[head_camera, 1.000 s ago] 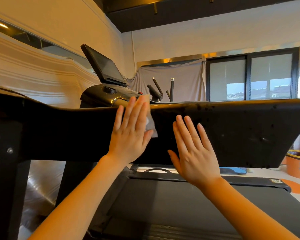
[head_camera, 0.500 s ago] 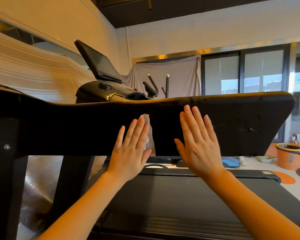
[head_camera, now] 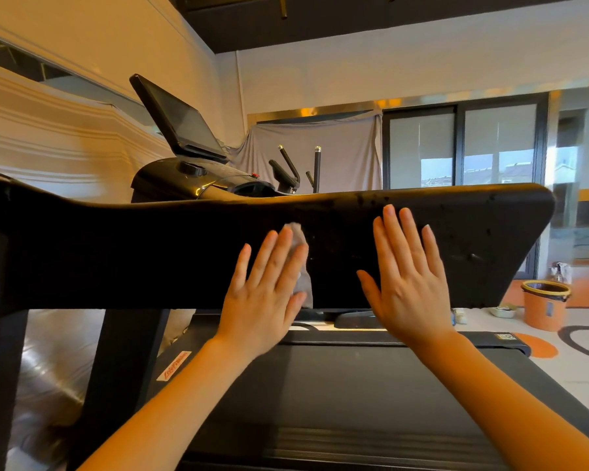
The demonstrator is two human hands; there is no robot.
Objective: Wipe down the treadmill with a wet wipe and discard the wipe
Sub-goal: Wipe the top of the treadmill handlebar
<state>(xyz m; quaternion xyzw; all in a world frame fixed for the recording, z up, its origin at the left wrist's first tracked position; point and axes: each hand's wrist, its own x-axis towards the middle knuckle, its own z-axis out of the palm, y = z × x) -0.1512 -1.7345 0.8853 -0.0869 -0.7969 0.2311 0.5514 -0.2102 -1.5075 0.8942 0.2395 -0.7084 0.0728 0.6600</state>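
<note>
Head view shows the small, crumpled pale grey wet wipe point(head_camera: 301, 266) just left of centre, pinned flat against the broad black treadmill side panel point(head_camera: 150, 253) that spans the middle of the frame. Only its upper tip and right edge peek out from under your left hand point(head_camera: 264, 294), whose fingers are straight and spread, pressing the wipe to the panel rather than curling round it. Judge the wipe as light, limp and damp: it will bunch and slide out unless the palm and fingers bear on it evenly, so keep the pressure over its middle, and pinch a loose corner only when you come to lift it away. Your right hand point(head_camera: 405, 277) lies flat on the same panel to the right, fingers extended and holding nothing, probably steadying you. The panel looks rigid and smooth, with dark specks towards its upper right. Below it runs the black treadmill belt point(head_camera: 354, 385). At the right edge of the frame, on the floor, stands an orange round bin point(head_camera: 544, 307), a likely place for the used wipe.
</note>
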